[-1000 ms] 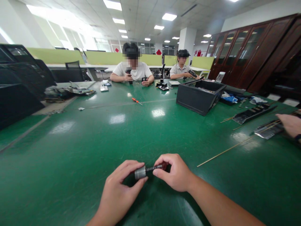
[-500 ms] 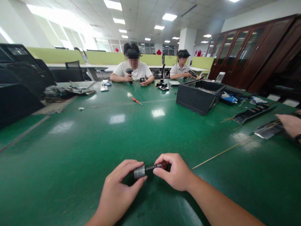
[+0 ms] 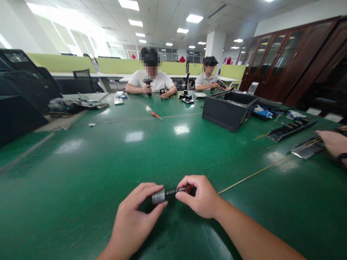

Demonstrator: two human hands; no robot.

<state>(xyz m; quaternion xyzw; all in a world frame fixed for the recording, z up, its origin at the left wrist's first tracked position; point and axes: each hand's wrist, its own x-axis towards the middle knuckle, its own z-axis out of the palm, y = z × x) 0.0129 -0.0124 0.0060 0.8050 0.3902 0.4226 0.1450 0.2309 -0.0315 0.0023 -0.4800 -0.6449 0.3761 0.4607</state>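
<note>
A tool-like metal piece lies level between my two hands, near the front of the green table [image 3: 103, 159]. At its left end is a thick grey cylinder [image 3: 158, 197], with a thin dark shaft [image 3: 170, 193] running right from it. My left hand [image 3: 138, 213] is closed round the cylinder, fingers above and thumb below. With thumb and index finger my right hand [image 3: 200, 196] pinches the dark, ringed end of the shaft. A dark reddish bit beyond this grip is mostly hidden by the fingers.
A red screwdriver [image 3: 156, 115] lies mid-table. A black open box [image 3: 222, 115] stands behind on the right. Thin rods [image 3: 244, 179] and black metal trays [image 3: 290, 130] lie right, beside another person's hand [image 3: 334, 143]. Two people sit opposite, one holding a power drill [image 3: 148, 85].
The whole view has shifted slightly. Both hands keep the same grip on the metal piece, and no other clear movement shows.
</note>
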